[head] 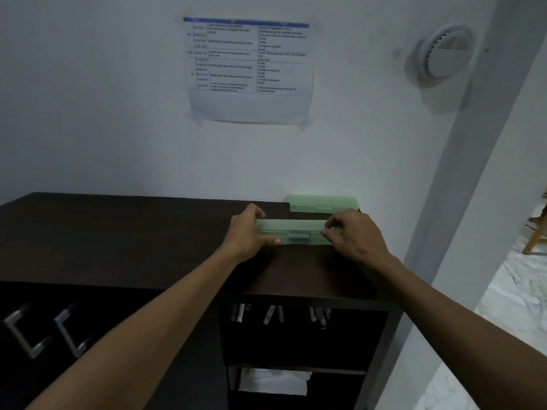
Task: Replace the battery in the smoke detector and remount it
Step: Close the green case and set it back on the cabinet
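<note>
A round white smoke detector (442, 53) is mounted high on the wall at the upper right. On the dark cabinet top (148, 232) lies a long pale green plastic case (296, 230) with its lid down and a front latch. My left hand (248, 232) grips the case's left end, thumb under the front edge. My right hand (352, 235) pinches its right end with fingertips. A second green case (322, 203) lies closed behind it against the wall. No battery shows.
A taped paper schedule (248, 71) hangs on the wall. Below the top are drawer handles (26, 329) at left and an open shelf with markers (275, 313) and white cloth (275, 380). A white pillar (473, 173) stands at the right.
</note>
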`<state>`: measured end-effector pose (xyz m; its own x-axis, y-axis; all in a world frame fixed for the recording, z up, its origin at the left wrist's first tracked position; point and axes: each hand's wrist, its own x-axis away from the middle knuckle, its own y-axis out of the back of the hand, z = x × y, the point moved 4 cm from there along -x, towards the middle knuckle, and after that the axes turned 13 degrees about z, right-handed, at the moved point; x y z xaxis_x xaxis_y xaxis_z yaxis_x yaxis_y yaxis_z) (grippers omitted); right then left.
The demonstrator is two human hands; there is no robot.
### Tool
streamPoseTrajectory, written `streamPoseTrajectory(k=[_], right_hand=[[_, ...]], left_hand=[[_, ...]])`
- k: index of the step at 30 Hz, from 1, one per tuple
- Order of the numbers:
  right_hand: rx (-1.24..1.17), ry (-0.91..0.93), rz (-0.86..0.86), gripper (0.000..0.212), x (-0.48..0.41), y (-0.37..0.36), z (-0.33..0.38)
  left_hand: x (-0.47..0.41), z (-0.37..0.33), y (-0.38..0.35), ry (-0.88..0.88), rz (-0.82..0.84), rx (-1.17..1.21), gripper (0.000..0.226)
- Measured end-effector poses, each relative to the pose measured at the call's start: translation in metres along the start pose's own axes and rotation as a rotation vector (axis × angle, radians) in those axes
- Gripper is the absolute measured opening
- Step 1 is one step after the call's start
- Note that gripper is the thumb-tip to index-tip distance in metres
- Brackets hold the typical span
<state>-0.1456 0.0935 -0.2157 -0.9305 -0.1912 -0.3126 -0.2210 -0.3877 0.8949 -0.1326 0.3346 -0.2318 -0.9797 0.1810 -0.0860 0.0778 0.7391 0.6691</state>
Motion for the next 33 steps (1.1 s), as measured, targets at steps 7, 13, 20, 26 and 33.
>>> streamPoseTrajectory(k=[7, 13, 20, 26, 33], right_hand=[[-0.012, 0.0, 0.025, 0.023, 0.001, -0.002, 0.004], [-0.042, -0.019, 0.036, 0.019, 0.001, -0.007, 0.002], [-0.068, -0.028, 0.026, 0.02, 0.006, -0.006, 0.002], [-0.044, -0.047, 0.016, 0.022, 0.006, -0.005, 0.006], [-0.026, -0.015, 0.042, 0.018, 0.001, -0.007, 0.006]], left_hand=[[0.003, -0.009, -0.004, -0.095, -0.033, -0.249, 0.056], [-0.002, -0.002, -0.006, -0.063, 0.009, -0.303, 0.058], [-0.009, 0.003, -0.008, -0.048, 0.0, -0.297, 0.057], [-0.009, 0.001, -0.008, -0.051, -0.008, -0.304, 0.055], [-0.007, 0.003, -0.007, -0.065, -0.043, -0.304, 0.051]])
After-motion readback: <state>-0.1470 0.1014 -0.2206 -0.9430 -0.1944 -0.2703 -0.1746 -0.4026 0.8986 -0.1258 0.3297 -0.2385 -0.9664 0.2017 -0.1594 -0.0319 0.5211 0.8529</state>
